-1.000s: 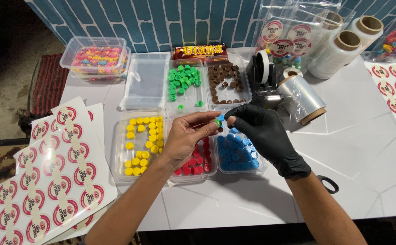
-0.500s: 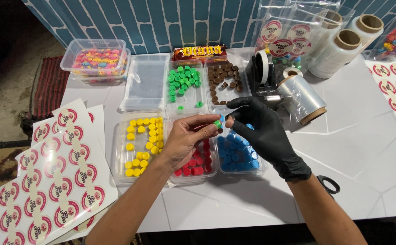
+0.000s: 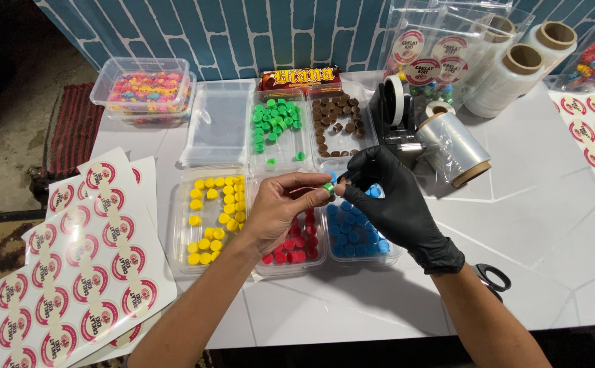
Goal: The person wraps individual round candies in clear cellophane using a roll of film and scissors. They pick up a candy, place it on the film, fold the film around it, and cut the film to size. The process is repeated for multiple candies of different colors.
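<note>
White tabletop [image 3: 556, 204] against a blue brick-patterned wall [image 3: 229, 27] carries the whole spread, and above its middle a small green piece [image 3: 328, 188] is pinched between the fingertips of the bare left hand [image 3: 280, 208] and the black-gloved right hand [image 3: 386, 201], both closed on it from opposite sides. Directly beneath the fingers sit clear trays: red pieces [image 3: 290, 245] under the left hand, blue pieces [image 3: 359, 235] under the right, and yellow pieces [image 3: 212, 218] just left of the left hand. Beyond the fingertips, toward the wall, lie a tray of green pieces [image 3: 275, 123], a tray of brown pieces [image 3: 335, 123] and an empty clear tray [image 3: 219, 123], with a candy box [image 3: 301, 76] behind them. Farther left stands a tub of mixed coloured sweets [image 3: 144, 92]. Just past the gloved hand sit a tape dispenser [image 3: 396, 116] and a roll of clear film [image 3: 457, 146], with more rolls [image 3: 515, 78] behind. Sheets of round red stickers [image 3: 86, 266] lie well left of the left wrist, and scissors [image 3: 495, 279] show beside the right forearm.
</note>
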